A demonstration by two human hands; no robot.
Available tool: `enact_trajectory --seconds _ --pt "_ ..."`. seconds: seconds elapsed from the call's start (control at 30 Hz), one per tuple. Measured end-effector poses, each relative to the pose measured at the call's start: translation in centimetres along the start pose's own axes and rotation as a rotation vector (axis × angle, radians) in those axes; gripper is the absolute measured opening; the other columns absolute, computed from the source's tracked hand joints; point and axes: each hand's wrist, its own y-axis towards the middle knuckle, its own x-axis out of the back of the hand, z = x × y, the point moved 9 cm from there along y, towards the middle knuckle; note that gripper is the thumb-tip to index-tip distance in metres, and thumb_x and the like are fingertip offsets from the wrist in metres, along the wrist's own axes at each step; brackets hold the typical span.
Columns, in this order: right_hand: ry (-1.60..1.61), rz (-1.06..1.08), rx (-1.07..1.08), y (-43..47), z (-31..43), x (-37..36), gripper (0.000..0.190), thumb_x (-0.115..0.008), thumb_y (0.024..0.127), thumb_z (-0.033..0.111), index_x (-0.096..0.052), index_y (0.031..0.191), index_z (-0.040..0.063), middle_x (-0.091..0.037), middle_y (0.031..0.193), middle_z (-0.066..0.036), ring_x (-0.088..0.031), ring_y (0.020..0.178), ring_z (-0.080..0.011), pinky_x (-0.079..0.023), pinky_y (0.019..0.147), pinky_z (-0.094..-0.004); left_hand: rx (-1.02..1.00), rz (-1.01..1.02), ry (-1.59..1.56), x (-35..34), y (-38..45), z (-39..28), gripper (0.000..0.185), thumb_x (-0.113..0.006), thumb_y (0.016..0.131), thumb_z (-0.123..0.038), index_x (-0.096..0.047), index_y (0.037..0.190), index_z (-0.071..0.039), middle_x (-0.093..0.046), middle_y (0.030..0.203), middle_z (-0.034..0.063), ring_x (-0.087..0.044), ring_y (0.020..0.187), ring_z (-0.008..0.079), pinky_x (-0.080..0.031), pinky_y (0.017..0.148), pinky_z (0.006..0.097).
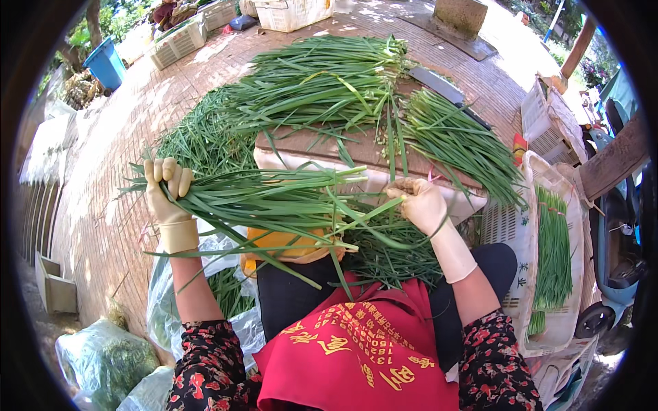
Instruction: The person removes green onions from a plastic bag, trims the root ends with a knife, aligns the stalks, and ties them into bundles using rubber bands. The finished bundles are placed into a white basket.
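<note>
Gloved in cream rubber, my left hand (168, 192) grips a bunch of garlic chives (262, 198) near its leaf tips. The pale cut ends point right, and some blades hang loose below. My right hand (419, 203), in a similar glove, pinches a few chive blades at the stem-end side of the bunch. Just beyond is a board-topped bench (308, 144) with a big chive pile (318, 82) on it. A smaller, neater chive bundle (457, 138) lies at its right, beside a cleaver (437, 85) with a dark handle.
At right, a white plastic crate (552, 329) holds a tied chive bundle (552, 246). Loose leaves (205, 133) heap left of the bench; more trimmings (390, 251) lie below my right hand. Plastic bags (108, 354) of greens sit lower left. A scooter (617, 267) stands far right.
</note>
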Motion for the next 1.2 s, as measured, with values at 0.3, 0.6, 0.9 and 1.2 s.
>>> enact_trajectory --seconds 0.3,0.6,0.9,1.2 --pt "-0.06 0.259 -0.151 -3.9 -2.4 -3.0 0.1 -0.079 0.072 0.046 -0.028 0.147 0.005 -0.049 0.137 -0.022 -0.05 0.125 -0.0324 -0.043 0.101 -0.0367 -0.103 -0.138 -0.221 8.1 -5.1 0.4 0.03 -0.047 0.098 -0.018 -0.04 0.069 -0.015 -0.042 0.066 0.0025 -0.024 0.043 0.0085 -0.024 0.038 0.0223" --pt "-0.047 0.04 0.04 -0.7 3.5 -6.1 0.064 -0.082 0.073 0.024 -0.055 0.126 0.002 -0.068 0.108 -0.014 -0.066 0.099 -0.0191 -0.049 0.088 -0.0307 0.057 0.0 -0.174 3.8 -3.9 3.4 0.038 -0.042 0.101 -0.029 -0.045 0.068 -0.011 -0.048 0.066 0.005 -0.027 0.042 0.0106 -0.026 0.041 0.0261" --pt "-0.682 -0.01 -0.228 -2.8 -7.5 2.2 0.028 -0.068 0.082 0.012 -0.065 0.109 0.003 -0.07 0.102 -0.013 -0.068 0.088 -0.0206 -0.052 0.076 -0.0331 0.043 -0.018 -0.197 5.0 -5.6 3.4 0.031 -0.039 0.102 -0.023 -0.04 0.071 -0.015 -0.038 0.067 -0.0014 -0.025 0.048 0.0081 -0.031 0.049 0.0226" --pt "0.781 0.526 -0.089 -2.9 1.6 -9.3 0.079 -0.077 0.079 0.035 -0.036 0.142 0.009 -0.054 0.132 -0.011 -0.06 0.108 -0.0183 -0.05 0.089 -0.032 0.305 0.222 -1.588 3.4 -6.4 5.6 0.025 -0.04 0.091 -0.012 -0.031 0.068 -0.012 -0.038 0.076 0.005 -0.038 0.066 0.0168 -0.041 0.085 0.0251"
